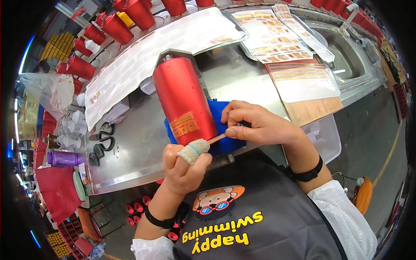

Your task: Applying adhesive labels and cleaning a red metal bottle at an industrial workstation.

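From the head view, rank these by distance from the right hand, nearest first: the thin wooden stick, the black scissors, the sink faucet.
Measured from the right hand:
1. Thin wooden stick: pinched in that hand's fingers, beside the red tumbler.
2. Sink faucet: far up on the right, over the steel sink.
3. Black scissors: far left on the steel counter, about as distant as the faucet; too close to call.

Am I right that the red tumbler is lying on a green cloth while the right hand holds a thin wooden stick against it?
Not quite: in the head view the cloth under the red tumbler is blue, not green. The right hand does hold a thin wooden stick against it.
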A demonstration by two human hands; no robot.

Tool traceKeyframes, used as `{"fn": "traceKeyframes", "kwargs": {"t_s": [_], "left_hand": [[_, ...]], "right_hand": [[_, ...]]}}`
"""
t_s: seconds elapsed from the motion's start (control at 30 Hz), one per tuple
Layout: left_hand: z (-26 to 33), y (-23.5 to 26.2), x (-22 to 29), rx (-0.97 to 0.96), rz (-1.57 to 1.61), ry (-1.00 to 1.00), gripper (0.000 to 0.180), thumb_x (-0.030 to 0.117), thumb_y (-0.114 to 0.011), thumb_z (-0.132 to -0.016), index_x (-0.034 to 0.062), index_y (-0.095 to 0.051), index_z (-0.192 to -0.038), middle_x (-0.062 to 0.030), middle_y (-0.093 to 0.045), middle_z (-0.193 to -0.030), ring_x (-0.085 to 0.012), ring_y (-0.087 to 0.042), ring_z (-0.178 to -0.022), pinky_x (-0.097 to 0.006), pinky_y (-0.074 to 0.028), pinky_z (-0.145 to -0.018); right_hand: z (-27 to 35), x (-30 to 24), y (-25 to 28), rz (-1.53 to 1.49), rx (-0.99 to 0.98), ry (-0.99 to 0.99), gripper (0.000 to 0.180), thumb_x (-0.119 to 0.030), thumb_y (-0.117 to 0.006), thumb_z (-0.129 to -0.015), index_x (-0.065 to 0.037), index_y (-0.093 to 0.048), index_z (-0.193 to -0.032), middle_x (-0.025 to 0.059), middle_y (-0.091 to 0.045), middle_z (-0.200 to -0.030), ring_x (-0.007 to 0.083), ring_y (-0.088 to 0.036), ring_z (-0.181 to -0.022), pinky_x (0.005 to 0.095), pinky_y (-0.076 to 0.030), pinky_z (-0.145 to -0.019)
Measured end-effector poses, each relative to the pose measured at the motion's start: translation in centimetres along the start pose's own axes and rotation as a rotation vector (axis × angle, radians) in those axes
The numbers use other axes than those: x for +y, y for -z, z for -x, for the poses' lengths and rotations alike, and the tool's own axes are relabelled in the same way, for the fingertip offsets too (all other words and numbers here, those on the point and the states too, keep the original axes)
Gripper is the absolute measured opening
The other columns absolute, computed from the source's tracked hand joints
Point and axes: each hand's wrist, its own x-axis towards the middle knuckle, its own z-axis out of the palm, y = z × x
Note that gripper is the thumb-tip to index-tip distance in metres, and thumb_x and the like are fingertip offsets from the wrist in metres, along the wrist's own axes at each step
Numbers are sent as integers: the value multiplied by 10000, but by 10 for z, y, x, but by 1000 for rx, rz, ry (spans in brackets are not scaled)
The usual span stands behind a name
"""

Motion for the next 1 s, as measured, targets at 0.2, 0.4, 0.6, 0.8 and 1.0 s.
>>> {"fn": "traceKeyframes", "kwargs": {"t_s": [0.2, 0.4, 0.6, 0.8, 1.0], "left_hand": [[7, -5, 2, 104, 30, 80, 347, -57, -690, -704, 132, -535, -949, -106, -626, -945, -289, -538, -783, -390, -422, -702], [1, -1, -1, 20, 23, 25, 340, -49, -689, -728, 138, -532, -964, -101, -624, -935, -294, -544, -781, -414, -423, -724], [5, -5, 3, 102, 40, 97, 345, -55, -691, -715, 141, -537, -954, -98, -624, -924, -290, -538, -778, -414, -422, -722], [4, -5, -2, 56, 20, 22, 322, -24, -676, -685, 136, -572, -943, -78, -617, -917, -271, -514, -767, -383, -419, -684], [3, -6, 1, 114, 23, 48, 322, -16, -676, -677, 136, -594, -949, -74, -624, -930, -264, -510, -789, -360, -420, -665]], "right_hand": [[-2, -2, -1, 20, -13, 1, 231, -233, -647, -901, -24, -579, -831, 91, -552, -1026, 204, -508, -947, 321, -417, -827], [-1, 1, -1, 28, 0, -6, 247, -251, -657, -897, -28, -578, -826, 91, -550, -1021, 212, -506, -951, 323, -418, -825], [-1, 0, -2, 38, -2, 22, 240, -244, -654, -898, -25, -581, -830, 89, -547, -1020, 212, -504, -957, 325, -419, -827], [-1, -2, -2, 8, -2, -16, 253, -253, -654, -897, -26, -578, -817, 92, -550, -1023, 229, -505, -970, 336, -413, -848], [-3, 0, -2, 50, -11, 25, 244, -248, -653, -894, -26, -583, -822, 93, -549, -1017, 230, -503, -980, 338, -413, -850]]}}
